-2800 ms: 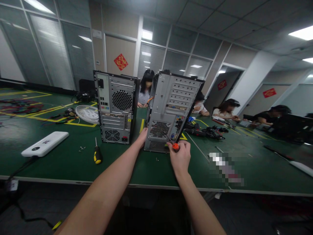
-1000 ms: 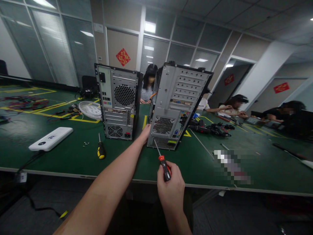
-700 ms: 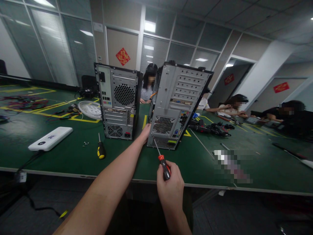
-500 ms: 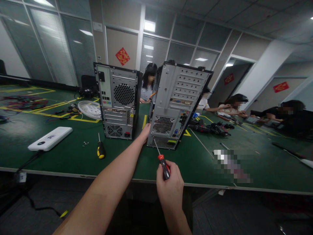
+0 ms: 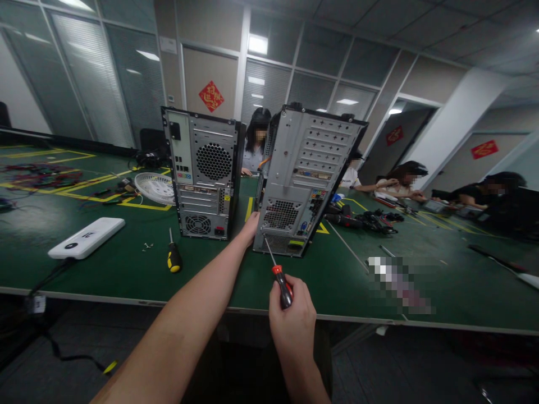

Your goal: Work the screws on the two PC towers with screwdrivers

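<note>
A grey computer case [image 5: 303, 168] stands tilted on the green table [image 5: 105, 269], its rear panel facing me. My left hand [image 5: 251, 223] reaches past its lower left edge and rests against its side; the fingers are hidden behind the case. My right hand [image 5: 293, 318] is closed round a red-and-black screwdriver [image 5: 281, 282]. The shaft points up and left, with its tip at the case's bottom left corner.
A second, upright computer case [image 5: 202, 174] stands to the left. A yellow-handled screwdriver [image 5: 172, 255], loose screws [image 5: 147, 246], a white box [image 5: 86, 238] and a white fan grille [image 5: 154, 189] lie left of it. Other people sit along the far side and right.
My right hand has drawn back from the case's rear panel toward the table's near edge, with the screwdriver now pointing at the bottom left corner. Over the last second almost nothing moved.
</note>
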Demonstrator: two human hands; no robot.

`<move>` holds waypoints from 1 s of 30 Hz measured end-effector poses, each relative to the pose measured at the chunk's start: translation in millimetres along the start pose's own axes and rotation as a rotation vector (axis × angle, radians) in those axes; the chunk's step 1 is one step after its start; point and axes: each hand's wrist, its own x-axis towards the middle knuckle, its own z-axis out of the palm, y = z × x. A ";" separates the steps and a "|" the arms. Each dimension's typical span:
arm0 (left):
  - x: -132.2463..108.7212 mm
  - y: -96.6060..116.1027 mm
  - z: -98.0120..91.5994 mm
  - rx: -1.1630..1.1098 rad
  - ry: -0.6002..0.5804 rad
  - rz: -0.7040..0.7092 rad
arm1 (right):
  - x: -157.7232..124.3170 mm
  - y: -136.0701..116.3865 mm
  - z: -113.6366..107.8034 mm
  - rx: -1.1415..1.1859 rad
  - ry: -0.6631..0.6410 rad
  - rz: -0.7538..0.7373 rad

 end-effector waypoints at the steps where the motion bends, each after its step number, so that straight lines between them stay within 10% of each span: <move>1: -0.1 0.0 0.0 -0.002 -0.003 -0.003 | -0.1 -0.2 0.1 0.000 -0.002 0.004; 30: -0.1 -1.1 -1.8 0.017 -0.012 0.014 | -1.1 -17.5 -1.8 -0.107 0.035 -0.084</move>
